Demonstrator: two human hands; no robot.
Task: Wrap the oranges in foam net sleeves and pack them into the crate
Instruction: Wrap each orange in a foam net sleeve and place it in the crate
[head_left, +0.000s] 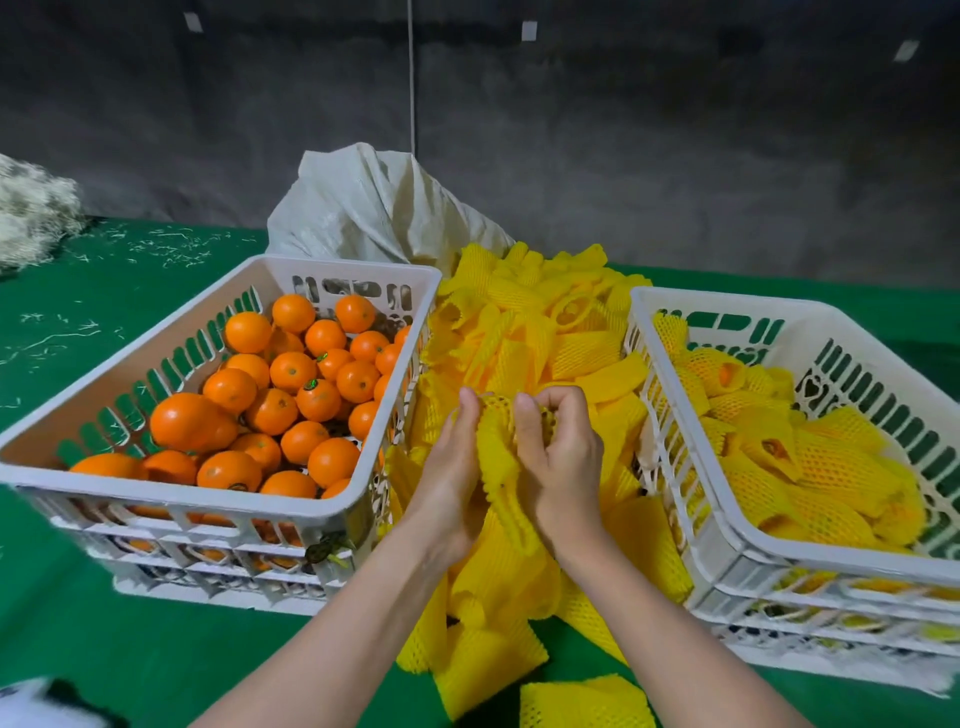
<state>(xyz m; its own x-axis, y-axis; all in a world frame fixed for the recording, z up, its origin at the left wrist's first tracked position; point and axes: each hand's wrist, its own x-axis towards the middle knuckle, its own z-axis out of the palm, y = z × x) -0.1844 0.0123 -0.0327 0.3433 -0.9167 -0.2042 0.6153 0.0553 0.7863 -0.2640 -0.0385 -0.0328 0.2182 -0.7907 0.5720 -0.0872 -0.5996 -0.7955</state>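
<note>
Fingers (470, 410) of left hand (447, 467) and right hand (561, 467) pinch one foam net sleeve (496, 452) above the loose pile (545, 338) — looks like opening its mouth. Oranges (291, 395) wait in left crate (208, 499), wrapped ones in right crate (753, 540). Next — free one hand, fetch fruit.

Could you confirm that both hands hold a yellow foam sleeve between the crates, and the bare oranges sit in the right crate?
No: the head view shows the bare oranges in the left crate; the right crate holds wrapped oranges. The left hand and right hand do hold the foam sleeve between the crates.
</note>
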